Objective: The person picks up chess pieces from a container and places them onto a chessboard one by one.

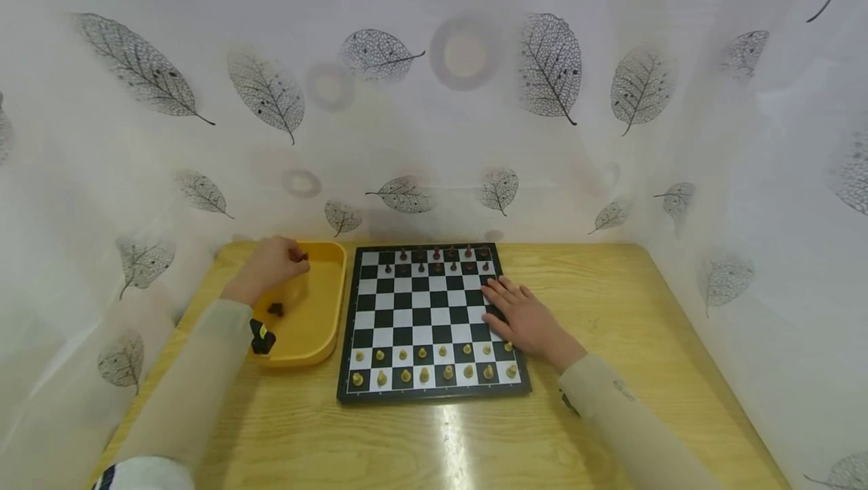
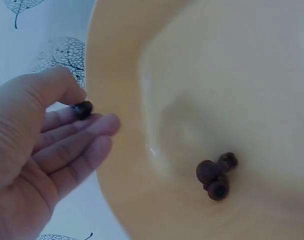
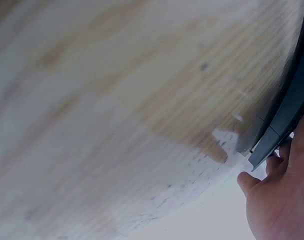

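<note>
Over the far side of a yellow tray [image 1: 341, 290], my left hand [image 1: 270, 270] pinches a small dark brown chess piece [image 2: 82, 109] between thumb and fingers. A few more dark chess pieces [image 2: 210, 171] lie bunched on the tray floor. Just right of the tray is a black-and-white chessboard [image 1: 421, 316]. Dark reddish chess pieces [image 1: 437, 267] stand in its two far rows, toward the right. Gold chess pieces [image 1: 424, 375] stand along the two near rows. My right hand [image 1: 529, 318] rests on the board's right edge, fingers extended over the outer squares.
Board and tray sit on a light wooden table [image 1: 610, 309]. A white curtain with leaf prints [image 1: 461, 143] hangs behind the table and along both sides. The tray stands close to the board's left edge, with a narrow strip of wood between them.
</note>
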`<act>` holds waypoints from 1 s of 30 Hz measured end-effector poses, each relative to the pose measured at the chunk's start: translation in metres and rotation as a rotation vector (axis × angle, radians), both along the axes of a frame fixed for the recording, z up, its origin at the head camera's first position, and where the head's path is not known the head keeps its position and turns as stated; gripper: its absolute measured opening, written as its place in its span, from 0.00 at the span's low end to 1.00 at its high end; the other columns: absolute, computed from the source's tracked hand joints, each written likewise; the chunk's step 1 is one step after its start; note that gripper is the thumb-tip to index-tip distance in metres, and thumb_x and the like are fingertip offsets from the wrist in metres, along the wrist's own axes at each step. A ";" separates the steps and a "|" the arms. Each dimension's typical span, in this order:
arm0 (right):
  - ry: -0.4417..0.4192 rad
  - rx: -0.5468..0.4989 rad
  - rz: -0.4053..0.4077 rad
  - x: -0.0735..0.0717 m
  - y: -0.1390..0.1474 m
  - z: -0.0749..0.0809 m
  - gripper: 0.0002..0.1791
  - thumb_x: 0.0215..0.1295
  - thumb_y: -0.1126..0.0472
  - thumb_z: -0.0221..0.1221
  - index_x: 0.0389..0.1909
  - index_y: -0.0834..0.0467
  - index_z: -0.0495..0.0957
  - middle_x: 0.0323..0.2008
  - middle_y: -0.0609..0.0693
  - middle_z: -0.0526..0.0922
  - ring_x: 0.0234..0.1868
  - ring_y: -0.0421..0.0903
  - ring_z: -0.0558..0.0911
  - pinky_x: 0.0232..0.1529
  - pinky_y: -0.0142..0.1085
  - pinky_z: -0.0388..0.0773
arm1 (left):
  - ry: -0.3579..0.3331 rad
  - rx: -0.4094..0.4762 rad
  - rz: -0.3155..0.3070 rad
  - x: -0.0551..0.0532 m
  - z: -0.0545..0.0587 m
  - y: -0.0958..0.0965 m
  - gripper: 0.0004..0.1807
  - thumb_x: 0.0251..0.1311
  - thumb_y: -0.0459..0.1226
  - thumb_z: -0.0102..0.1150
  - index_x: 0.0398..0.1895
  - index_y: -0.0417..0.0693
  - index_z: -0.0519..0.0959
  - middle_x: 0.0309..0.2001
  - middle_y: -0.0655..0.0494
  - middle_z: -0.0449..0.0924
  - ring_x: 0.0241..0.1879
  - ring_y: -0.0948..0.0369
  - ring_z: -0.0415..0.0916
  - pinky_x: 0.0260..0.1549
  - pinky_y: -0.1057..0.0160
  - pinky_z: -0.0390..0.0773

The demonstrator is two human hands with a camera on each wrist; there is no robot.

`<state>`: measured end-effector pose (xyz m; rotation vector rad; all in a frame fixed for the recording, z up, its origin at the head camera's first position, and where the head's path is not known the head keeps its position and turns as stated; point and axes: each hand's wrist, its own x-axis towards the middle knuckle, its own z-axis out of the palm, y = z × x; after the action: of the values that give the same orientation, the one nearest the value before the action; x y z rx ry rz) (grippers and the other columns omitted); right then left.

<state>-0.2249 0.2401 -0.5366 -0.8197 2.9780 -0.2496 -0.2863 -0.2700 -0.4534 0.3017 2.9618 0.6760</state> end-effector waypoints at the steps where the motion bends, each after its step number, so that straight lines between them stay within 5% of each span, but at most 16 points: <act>1: 0.002 -0.002 0.000 0.000 0.000 0.000 0.39 0.82 0.34 0.41 0.83 0.52 0.59 0.83 0.53 0.60 0.85 0.57 0.55 0.81 0.60 0.56 | 0.012 0.031 0.011 0.000 0.001 0.001 0.17 0.67 0.39 0.65 0.46 0.32 0.85 0.45 0.35 0.88 0.36 0.50 0.83 0.40 0.50 0.85; 9: -0.008 0.000 -0.001 0.000 0.000 0.000 0.39 0.82 0.34 0.41 0.83 0.53 0.58 0.83 0.53 0.59 0.85 0.57 0.54 0.81 0.60 0.56 | 0.075 0.235 0.068 -0.001 0.012 0.016 0.18 0.73 0.39 0.60 0.55 0.33 0.82 0.49 0.34 0.88 0.45 0.44 0.87 0.45 0.46 0.88; 17: -0.008 0.003 -0.003 0.000 0.000 0.000 0.39 0.82 0.34 0.41 0.83 0.53 0.58 0.83 0.53 0.58 0.85 0.57 0.54 0.81 0.61 0.56 | 0.067 0.272 0.115 -0.008 0.023 0.041 0.19 0.72 0.42 0.57 0.56 0.36 0.78 0.55 0.33 0.85 0.53 0.41 0.85 0.53 0.42 0.86; 30: -0.013 0.002 -0.008 0.001 -0.002 0.002 0.39 0.82 0.34 0.41 0.83 0.52 0.58 0.83 0.52 0.58 0.85 0.57 0.54 0.81 0.61 0.56 | 0.140 0.224 0.000 -0.028 0.010 0.078 0.17 0.71 0.39 0.62 0.54 0.34 0.83 0.50 0.37 0.86 0.49 0.44 0.82 0.53 0.45 0.84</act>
<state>-0.2242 0.2384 -0.5345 -0.8036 2.9694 -0.2506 -0.3140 -0.1924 -0.4431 0.3805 3.0174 1.0298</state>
